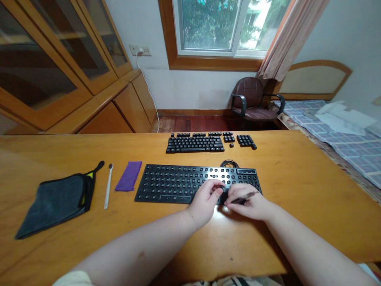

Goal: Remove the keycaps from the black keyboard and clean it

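Right of centre and below the middle of the frame, the left hand (208,197) and right hand (244,200) meet over the lower right part of a black keyboard base (169,182); the right hand's fingers are closed on a slim dark tool (245,197); the left hand's thumb and forefinger curl close together, though whether they grip anything I cannot tell; black keycaps (195,143) lie in rows above the base, at the frame's upper middle; left of the base lie a purple cloth (128,176), a white-handled brush (108,186) and, at the frame's left, a folded grey cloth (61,200).
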Motion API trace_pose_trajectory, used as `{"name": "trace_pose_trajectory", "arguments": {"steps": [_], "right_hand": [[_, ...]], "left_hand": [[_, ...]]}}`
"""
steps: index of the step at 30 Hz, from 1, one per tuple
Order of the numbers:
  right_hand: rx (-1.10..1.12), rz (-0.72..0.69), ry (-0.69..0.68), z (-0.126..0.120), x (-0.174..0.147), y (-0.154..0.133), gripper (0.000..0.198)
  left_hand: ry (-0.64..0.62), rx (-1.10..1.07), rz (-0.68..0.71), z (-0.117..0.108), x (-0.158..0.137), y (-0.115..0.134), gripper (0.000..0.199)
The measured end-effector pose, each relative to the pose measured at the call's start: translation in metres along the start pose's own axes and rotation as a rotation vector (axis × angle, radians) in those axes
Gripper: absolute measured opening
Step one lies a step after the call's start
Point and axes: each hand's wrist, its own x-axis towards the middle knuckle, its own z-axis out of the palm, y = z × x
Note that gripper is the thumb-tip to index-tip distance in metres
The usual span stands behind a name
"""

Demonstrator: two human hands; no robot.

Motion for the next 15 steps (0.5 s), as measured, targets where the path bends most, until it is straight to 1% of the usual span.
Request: {"name": "trace_pose_trajectory", "arguments": {"steps": [2,4,6,8,11,13,14,15], "right_hand": [[0.039,-0.012,-0.013,-0.001,0.002,-0.002,0.023],[0.084,-0.024,0.037,-0.002,0.002,0.000,0.029],[0.114,0.008,0.128,-0.003,0.001,0.005,0.027],[0.113,0.078,0.222,-0.004,0.000,0.010,0.022],[0.014,0.184,0.340,-0.004,-0.002,0.014,0.018],[-0.103,0.211,0.341,-0.004,-0.002,0.012,0.013],[-0.161,0.205,0.310,-0.003,-0.002,0.011,0.013],[-0.213,0.194,0.273,-0.003,-0.002,0.010,0.017]], "left_hand": [[0.027,-0.079,-0.032,0.001,0.001,0.000,0.015],[0.037,-0.137,-0.053,0.002,0.002,0.000,0.016],[0.044,-0.170,-0.062,0.003,0.002,0.000,0.016],[0.049,-0.184,-0.070,0.004,0.002,0.000,0.017],[0.049,-0.159,-0.082,0.005,0.002,-0.001,0.019],[0.048,-0.135,-0.082,0.005,0.001,-0.002,0.019],[0.042,-0.133,-0.080,0.005,0.001,-0.002,0.019],[0.034,-0.137,-0.079,0.005,0.001,-0.002,0.019]]}}
